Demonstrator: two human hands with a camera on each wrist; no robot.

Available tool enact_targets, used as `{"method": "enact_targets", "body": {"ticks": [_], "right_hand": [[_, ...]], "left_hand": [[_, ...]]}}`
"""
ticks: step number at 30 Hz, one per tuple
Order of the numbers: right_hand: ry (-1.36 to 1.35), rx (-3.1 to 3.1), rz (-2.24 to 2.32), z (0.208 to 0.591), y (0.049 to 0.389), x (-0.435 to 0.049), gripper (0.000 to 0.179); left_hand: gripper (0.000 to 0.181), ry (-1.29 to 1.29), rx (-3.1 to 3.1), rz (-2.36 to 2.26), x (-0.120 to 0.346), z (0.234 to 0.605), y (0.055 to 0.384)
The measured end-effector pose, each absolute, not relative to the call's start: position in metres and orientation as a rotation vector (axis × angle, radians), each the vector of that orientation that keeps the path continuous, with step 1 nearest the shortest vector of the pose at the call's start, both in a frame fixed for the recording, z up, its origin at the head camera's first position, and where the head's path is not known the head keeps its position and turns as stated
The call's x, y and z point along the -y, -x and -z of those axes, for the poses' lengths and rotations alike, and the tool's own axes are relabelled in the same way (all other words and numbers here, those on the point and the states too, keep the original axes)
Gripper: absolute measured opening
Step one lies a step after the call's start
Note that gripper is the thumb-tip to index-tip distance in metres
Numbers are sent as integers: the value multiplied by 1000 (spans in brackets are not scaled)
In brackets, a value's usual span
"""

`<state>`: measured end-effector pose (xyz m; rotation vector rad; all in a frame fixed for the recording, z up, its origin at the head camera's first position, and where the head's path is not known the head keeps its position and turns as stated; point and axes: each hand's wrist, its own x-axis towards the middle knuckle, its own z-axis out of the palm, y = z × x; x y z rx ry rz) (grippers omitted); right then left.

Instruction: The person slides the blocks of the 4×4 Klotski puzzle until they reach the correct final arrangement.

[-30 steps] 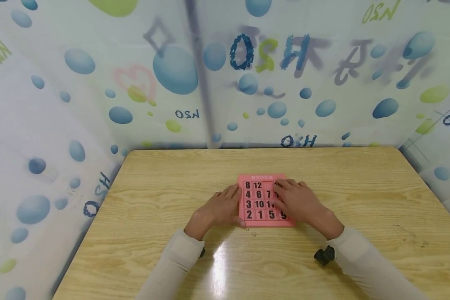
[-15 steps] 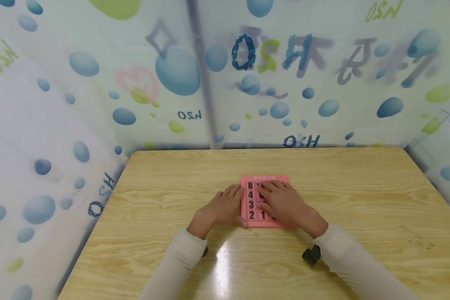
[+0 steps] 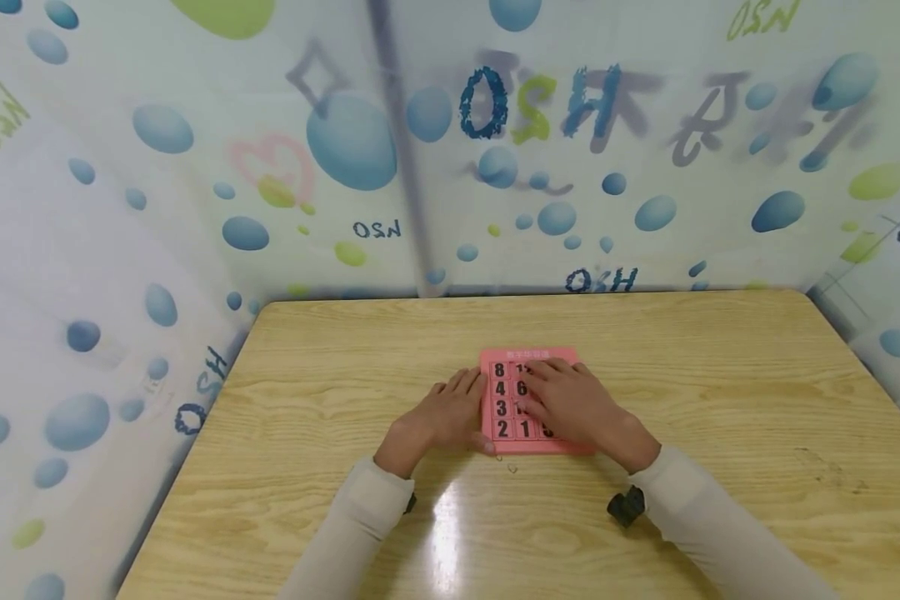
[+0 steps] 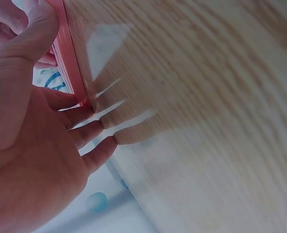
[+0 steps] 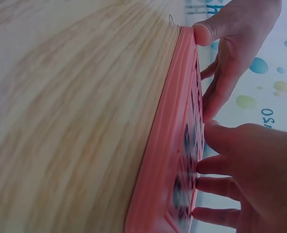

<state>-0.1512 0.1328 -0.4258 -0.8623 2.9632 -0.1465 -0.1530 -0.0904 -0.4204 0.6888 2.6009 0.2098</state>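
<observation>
Puzzle (image 3: 502, 410), pink and numbered, lies flat on the wooden surface (image 3: 315, 383), the left hand (image 3: 444, 414), outstretched, touching the puzzle's left edge, the right hand (image 3: 573, 407), loosely extended, touching its face.

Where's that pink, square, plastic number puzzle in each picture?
Head: pink square plastic puzzle, slightly below-right of centre.
Left wrist: upper left, only its edge showing.
Right wrist: mid-picture, its side slanting to the bottom.
Shared landmark: the person's left hand, touching it.

A droplet-printed backdrop (image 3: 450, 167) stands behind the wooden table (image 3: 720, 375), which bears faint marks (image 3: 820, 475), perhaps scuffs.
</observation>
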Motion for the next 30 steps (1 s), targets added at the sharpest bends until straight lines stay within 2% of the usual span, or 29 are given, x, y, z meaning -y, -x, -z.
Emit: {"method": "enact_targets", "body": {"ticks": [30], "right_hand": [[792, -2963, 100, 422, 150, -149, 51]], "left_hand": [[114, -692, -2596, -224, 92, 419, 151]]}}
